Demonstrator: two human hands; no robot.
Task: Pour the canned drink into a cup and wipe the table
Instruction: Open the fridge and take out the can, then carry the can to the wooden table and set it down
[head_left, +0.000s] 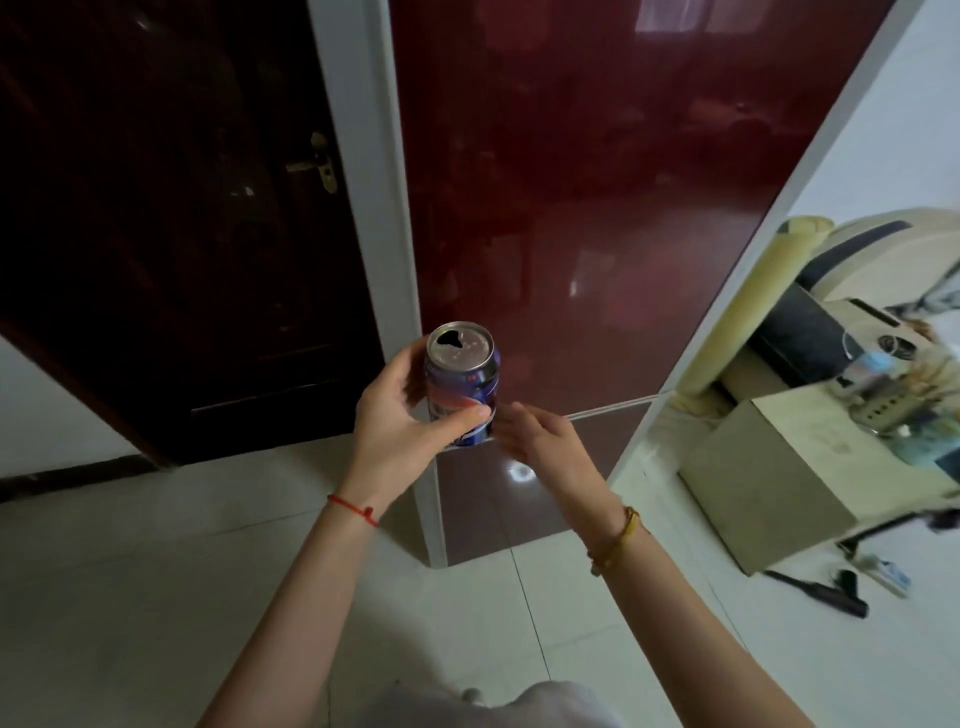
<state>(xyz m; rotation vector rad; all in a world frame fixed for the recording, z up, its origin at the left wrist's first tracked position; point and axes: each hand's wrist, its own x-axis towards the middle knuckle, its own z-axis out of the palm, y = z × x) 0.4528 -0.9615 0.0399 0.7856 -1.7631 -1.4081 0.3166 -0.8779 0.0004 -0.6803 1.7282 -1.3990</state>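
Observation:
A blue drink can (470, 384) with an opened top is held upright in front of me, above the floor. My left hand (402, 415) is wrapped around its lower half, thumb across the front. Just to the right of the can, my right hand (540, 434) has its fingers spread and holds nothing; whether its fingertips touch the can I cannot tell. No cup and no cloth are in view.
A tall dark-red glossy fridge (597, 208) stands straight ahead, with a dark wooden door (171, 234) to its left. At the right stands a beige cabinet (779, 483) with bottles and clutter on top. A power strip and a black cable (852, 587) lie on the white tiled floor.

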